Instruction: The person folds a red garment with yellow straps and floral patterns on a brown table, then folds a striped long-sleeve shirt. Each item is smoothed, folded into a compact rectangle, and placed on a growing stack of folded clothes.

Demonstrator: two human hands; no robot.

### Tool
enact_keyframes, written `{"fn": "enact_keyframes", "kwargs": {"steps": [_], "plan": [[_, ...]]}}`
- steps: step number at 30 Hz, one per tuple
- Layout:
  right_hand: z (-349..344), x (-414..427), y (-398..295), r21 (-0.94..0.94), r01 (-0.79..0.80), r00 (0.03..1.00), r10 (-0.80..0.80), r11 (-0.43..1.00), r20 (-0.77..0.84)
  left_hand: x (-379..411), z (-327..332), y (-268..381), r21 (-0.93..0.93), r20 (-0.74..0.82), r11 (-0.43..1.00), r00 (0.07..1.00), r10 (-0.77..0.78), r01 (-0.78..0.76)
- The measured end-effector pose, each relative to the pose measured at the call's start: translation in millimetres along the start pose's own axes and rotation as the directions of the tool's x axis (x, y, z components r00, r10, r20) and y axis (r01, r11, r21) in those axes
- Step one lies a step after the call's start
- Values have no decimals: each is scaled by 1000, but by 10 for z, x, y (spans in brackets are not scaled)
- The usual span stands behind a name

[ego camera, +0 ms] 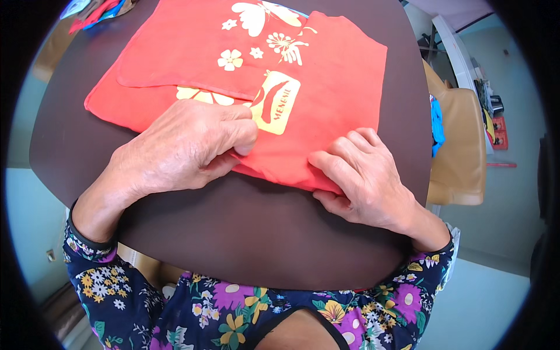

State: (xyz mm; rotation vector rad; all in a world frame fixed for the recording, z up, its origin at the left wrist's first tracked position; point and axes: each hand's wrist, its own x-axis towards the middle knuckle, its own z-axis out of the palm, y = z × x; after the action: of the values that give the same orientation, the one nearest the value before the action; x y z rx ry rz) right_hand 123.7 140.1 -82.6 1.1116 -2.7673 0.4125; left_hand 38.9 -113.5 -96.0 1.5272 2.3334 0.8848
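Observation:
Before me a red cloth piece [341, 87], printed with pale yellow flowers, a butterfly and a patch bearing writing, lies partly folded in layers on the dark brown table [245, 227]. At its near edge, my left hand [188, 140] pinches the cloth between thumb and bent fingers. Farther right along the same edge, my right hand [363, 175] grips it, thumb underneath and fingers on top. A rounded flap of the cloth lies on the left, over another printed layer. A sliver of blue shows at the far edge; what it belongs to is hidden.
Several colourful cloths [103, 13] lie at the table's far left corner. A tan chair [459, 148] stands beyond the right edge, with a blue cloth [436, 127] on it. Farther right, red packages [499, 132] sit near a white shelf-like unit [455, 43].

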Motion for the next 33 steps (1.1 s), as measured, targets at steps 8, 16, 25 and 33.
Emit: {"fn": "enact_keyframes", "kwargs": {"steps": [8, 16, 25, 33], "plan": [[-77, -156, 148, 131, 47, 995, -35, 990, -97, 39, -136, 97, -149, 138, 980, 985, -108, 129], [-240, -471, 554, 877, -458, 493, 863, 148, 112, 175, 212, 13, 224, -44, 966, 989, 139, -126], [-100, -314, 672, 939, -227, 533, 774, -258, 341, 127, 349, 27, 273, 56, 958, 996, 74, -86], [-130, -127, 646, 885, -442, 541, 742, -150, 396, 268, 113, -122, 294, -164, 955, 986, 8, 41]]}}
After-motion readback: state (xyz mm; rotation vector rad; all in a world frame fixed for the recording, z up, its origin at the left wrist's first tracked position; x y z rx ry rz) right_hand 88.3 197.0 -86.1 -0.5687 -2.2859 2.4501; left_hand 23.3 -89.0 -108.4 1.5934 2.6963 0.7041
